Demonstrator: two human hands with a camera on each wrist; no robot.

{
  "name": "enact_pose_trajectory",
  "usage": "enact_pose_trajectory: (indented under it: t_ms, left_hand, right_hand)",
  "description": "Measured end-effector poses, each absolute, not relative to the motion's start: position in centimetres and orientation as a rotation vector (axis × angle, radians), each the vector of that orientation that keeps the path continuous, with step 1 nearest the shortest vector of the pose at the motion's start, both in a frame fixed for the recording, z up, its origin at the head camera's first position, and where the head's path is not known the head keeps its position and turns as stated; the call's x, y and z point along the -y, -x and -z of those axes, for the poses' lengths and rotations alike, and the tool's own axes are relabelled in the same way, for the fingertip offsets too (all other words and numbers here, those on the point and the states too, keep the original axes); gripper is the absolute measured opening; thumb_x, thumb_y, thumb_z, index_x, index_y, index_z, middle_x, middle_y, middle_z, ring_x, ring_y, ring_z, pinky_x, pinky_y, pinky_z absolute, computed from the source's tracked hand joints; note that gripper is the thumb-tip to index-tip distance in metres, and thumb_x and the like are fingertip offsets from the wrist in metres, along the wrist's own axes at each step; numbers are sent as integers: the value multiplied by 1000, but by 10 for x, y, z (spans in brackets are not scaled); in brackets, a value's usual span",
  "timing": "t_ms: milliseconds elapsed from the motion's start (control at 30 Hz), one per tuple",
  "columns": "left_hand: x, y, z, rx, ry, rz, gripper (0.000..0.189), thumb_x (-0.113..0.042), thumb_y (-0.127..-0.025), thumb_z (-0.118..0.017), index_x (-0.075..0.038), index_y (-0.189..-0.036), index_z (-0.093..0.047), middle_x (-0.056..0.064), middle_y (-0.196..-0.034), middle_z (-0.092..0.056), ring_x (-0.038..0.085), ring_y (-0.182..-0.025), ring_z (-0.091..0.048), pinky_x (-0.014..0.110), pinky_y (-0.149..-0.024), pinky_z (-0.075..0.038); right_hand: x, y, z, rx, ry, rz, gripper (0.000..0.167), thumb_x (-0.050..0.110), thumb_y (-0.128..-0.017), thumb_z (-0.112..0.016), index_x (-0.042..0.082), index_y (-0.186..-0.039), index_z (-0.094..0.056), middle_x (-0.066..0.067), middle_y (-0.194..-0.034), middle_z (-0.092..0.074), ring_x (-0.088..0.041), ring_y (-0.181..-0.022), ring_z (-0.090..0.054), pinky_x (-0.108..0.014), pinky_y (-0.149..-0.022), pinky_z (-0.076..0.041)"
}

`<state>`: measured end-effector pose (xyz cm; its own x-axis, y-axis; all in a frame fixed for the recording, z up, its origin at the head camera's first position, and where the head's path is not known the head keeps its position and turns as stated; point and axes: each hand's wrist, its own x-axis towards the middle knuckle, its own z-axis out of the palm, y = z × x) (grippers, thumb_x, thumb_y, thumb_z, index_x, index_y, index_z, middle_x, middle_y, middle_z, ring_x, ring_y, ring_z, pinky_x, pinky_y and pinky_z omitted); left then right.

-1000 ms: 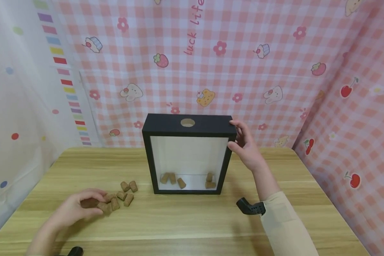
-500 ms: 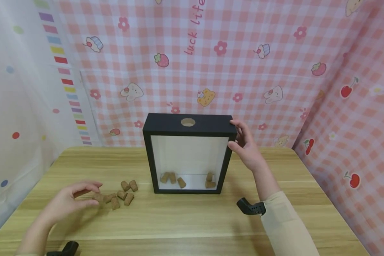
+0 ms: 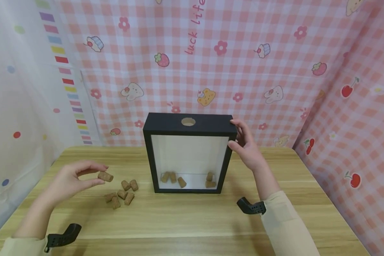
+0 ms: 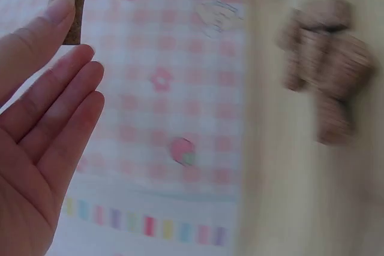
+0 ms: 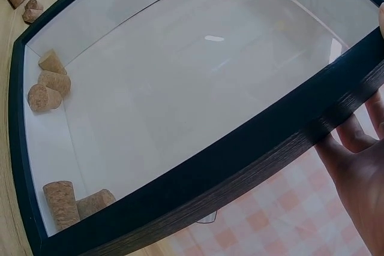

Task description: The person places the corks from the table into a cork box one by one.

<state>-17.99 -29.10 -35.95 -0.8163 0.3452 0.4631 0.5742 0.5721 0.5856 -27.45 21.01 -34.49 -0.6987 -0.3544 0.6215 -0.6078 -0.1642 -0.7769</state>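
Cork [image 3: 105,176] | left grip [image 3: 71,180] pinching it | right grip [image 3: 249,151] holding box [image 3: 163,123] | woodgrain table [image 3: 179,222] | checked cloth [image 3: 185,76] behind

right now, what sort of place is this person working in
Probably a makeshift tabletop filming booth: a wood-grain table, pink checked cloth hung behind it, and a black device at the left wrist.

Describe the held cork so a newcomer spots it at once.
Find the black box standing on the table, then the loose corks on the table to its left in the head view. Up and left of those corks in that picture, the left grip pinches a cork. It alone is held up; every other one rests on the table or inside the box.
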Motion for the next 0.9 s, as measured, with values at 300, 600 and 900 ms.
enact_pose_trajectory:
  t_ms: [300,600,900]
  left_hand:
    - [263,191,299,2415,797,1035,35,12,-75,-79,-4,-106,-73,-6,-99,-70,-3,-90,-64,11,-76,-51]
    - [220,199,246,2293,952,919,32,11,-74,-81,-4,-102,-75,2,-93,-73,2,-80,-66,13,-72,-53]
    - [173,203,215,2307,930,810,26,1,-80,-81,-2,-105,-74,4,-95,-73,13,-82,-69,15,-72,-54]
  right_hand:
    - [-210,276,346,1890,-1124,-1974,52,27,-95,-69,25,-141,-43,-6,-140,-48,-22,-115,-50,-29,-88,-46]
    - [-211,275,346,1895,-1102,-1970,51,24,-96,-69,27,-140,-44,-6,-140,-48,-22,-116,-50,-28,-89,-46]
    - [-210,274,345,1887,-1109,-1990,53,27,-95,-69,26,-141,-43,-6,-141,-47,-22,-117,-49,-28,-89,-46]
